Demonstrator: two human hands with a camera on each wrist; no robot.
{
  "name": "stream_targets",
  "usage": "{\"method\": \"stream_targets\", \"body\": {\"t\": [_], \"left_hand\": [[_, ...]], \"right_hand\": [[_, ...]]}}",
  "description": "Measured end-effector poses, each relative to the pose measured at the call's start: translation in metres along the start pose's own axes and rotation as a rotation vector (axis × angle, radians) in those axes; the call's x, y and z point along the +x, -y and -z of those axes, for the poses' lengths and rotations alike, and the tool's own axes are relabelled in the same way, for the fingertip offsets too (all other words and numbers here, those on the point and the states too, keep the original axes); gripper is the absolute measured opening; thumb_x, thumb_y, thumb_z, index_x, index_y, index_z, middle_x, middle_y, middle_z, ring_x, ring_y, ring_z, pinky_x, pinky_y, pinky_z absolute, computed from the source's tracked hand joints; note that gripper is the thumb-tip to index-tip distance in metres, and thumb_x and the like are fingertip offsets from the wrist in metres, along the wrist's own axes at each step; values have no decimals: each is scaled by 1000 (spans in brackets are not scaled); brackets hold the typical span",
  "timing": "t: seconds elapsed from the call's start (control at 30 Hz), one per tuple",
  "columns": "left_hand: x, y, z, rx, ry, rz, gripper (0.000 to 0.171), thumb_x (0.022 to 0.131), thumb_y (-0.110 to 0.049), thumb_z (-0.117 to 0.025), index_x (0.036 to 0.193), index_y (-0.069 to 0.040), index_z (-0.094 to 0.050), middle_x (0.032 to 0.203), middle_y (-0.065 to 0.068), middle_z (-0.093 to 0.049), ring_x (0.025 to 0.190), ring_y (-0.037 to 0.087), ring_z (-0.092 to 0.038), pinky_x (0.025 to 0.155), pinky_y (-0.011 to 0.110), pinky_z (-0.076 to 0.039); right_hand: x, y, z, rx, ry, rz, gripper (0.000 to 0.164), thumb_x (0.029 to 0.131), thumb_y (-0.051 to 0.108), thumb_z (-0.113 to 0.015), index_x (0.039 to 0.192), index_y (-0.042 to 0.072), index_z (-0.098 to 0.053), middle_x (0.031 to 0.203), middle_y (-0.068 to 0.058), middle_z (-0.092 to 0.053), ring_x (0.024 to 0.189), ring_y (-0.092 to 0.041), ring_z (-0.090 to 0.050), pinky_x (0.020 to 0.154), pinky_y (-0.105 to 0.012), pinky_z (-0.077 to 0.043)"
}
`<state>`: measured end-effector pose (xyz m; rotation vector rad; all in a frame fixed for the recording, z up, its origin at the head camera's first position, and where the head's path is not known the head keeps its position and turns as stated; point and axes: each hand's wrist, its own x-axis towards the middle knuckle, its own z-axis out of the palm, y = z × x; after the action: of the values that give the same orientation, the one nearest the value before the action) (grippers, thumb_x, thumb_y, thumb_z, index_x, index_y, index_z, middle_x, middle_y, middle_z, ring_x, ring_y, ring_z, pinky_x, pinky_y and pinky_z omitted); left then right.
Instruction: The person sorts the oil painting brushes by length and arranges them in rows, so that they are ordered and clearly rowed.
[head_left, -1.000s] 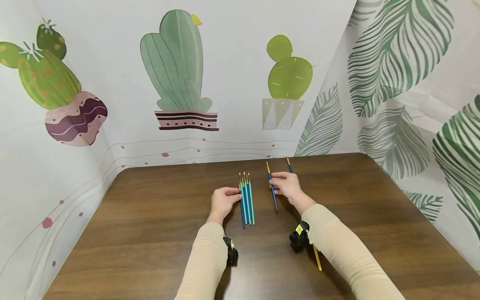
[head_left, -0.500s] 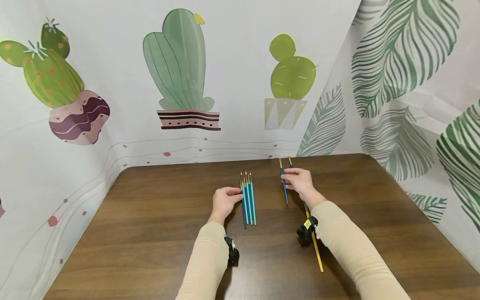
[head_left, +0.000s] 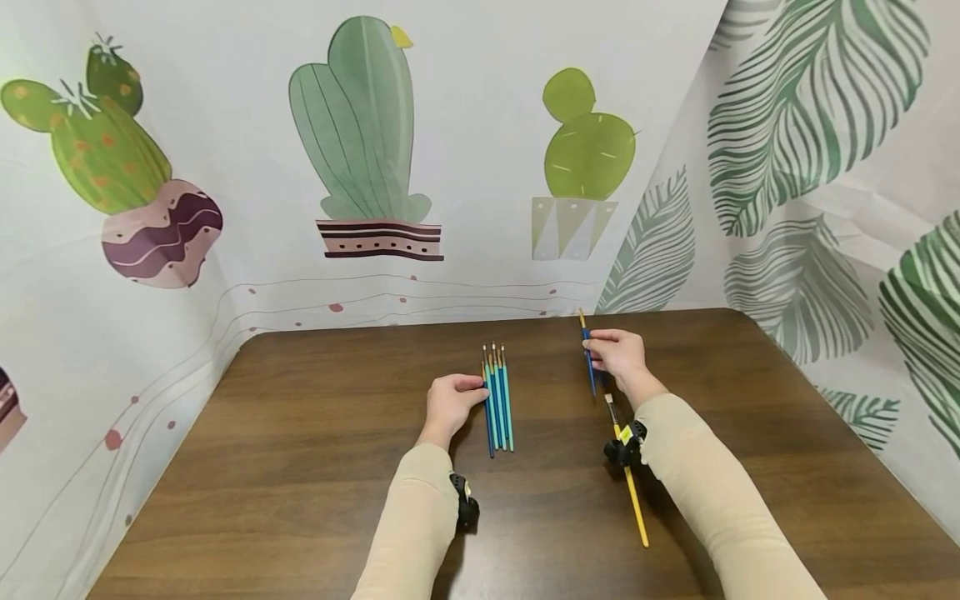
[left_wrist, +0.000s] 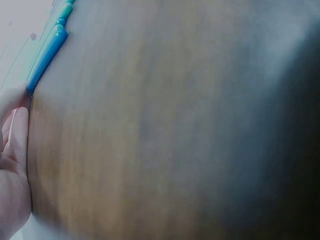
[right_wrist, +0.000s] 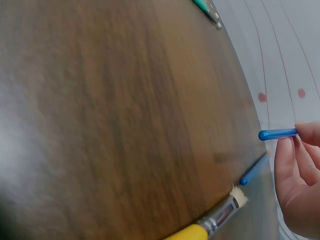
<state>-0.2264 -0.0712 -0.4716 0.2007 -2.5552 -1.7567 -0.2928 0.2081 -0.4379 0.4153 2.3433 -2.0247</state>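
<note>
A row of slim blue and turquoise paintbrushes (head_left: 502, 408) lies side by side on the brown table, bristles pointing away. My left hand (head_left: 450, 407) is at the row's left side, thumb and fingertips pinching the outermost dark blue paintbrush (head_left: 491, 429). In the left wrist view, rounded blue handle ends (left_wrist: 47, 60) show above the fingers. My right hand (head_left: 619, 355) pinches a separate blue paintbrush (right_wrist: 280, 134) by its handle, raised off the table near the back edge. Below it, another blue paintbrush (right_wrist: 254, 170) lies on the table, mostly hidden by the hand in the head view.
A larger yellow-handled paintbrush (head_left: 636, 500) with pale bristles lies under the right wrist. The wooden table (head_left: 300, 467) ends at a white wall cloth (head_left: 480, 167) printed with cacti and leaves.
My right hand has carried its blue paintbrush rightward and slightly back, away from the row. More of the yellow paintbrush is uncovered. The left hand has stayed at the row.
</note>
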Motion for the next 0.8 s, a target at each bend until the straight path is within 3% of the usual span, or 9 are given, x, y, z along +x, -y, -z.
{"method": "stream_targets", "body": {"t": [0.37,0.8], "left_hand": [[0,0,0,-5,14,3,21,80,-13,-75,99,-6,-73,100,10,-73,95,21,-68,86,36,-53],[0,0,1,-13,19,10,21,80,-14,-75,99,-6,-73,100,10,-73,94,21,-68,86,36,-53]], "right_hand": [[13,-2,9,10,-43,-15,43,84,3,-65,125,-8,-55,59,15,-59,58,-1,-61,53,-17,-52],[24,-4,14,-151,-73,16,40,83,5,-67,120,-8,-59,64,6,-61,58,-1,-57,55,-20,-54]]}}
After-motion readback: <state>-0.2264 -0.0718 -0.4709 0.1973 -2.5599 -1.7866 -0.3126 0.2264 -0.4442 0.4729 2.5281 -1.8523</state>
